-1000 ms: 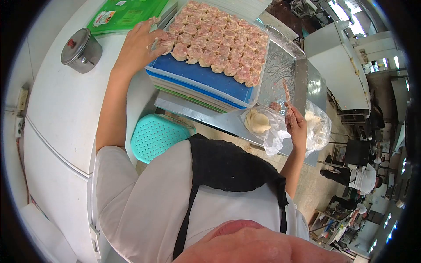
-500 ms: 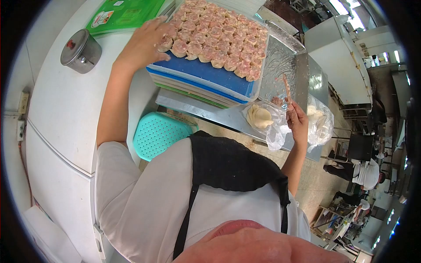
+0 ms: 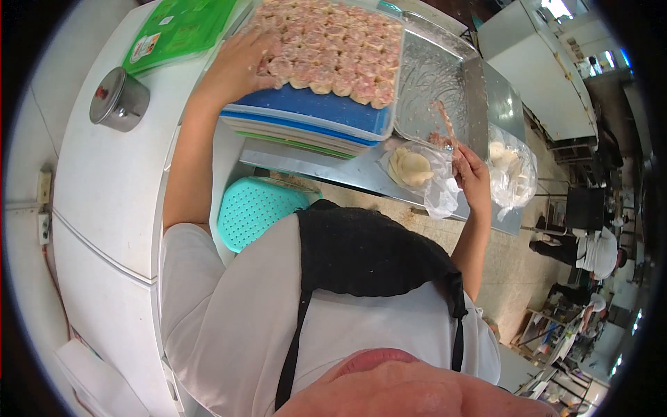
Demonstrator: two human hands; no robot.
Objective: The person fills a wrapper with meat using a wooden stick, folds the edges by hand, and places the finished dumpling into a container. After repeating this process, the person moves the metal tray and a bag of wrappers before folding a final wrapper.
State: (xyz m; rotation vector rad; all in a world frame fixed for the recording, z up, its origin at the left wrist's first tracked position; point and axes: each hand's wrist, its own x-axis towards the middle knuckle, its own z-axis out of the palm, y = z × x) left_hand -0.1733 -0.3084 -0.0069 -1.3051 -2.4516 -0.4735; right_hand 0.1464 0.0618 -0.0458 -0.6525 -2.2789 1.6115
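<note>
Rows of open-topped meat dumplings (image 3: 333, 48) cover most of a blue tray (image 3: 306, 111) on top of a stack of trays. My left hand (image 3: 240, 66) rests at the near left corner of the rows, its thumb and fingers apart against the outer dumplings. What lies under its fingers is partly hidden. My right hand (image 3: 474, 177) grips a thin flat stick (image 3: 445, 121) smeared with meat filling, pointing up over a metal pan (image 3: 427, 76). Some meat filling (image 3: 439, 140) sits at the pan's near edge. Beside that hand, a stack of round dough wrappers (image 3: 410, 167) lies on a plastic bag.
A lidded metal pot (image 3: 119, 101) and green plastic trays (image 3: 177, 31) stand on the white surface at left. Below the metal table (image 3: 313, 163) is a turquoise perforated stool (image 3: 257, 212). Another plastic bag (image 3: 513, 170) lies at right. A person (image 3: 594, 254) stands far off.
My left hand has come down closer onto the corner dumplings, its fingers less spread. The stick in my right hand leans more to the left. The view has shifted slightly.
</note>
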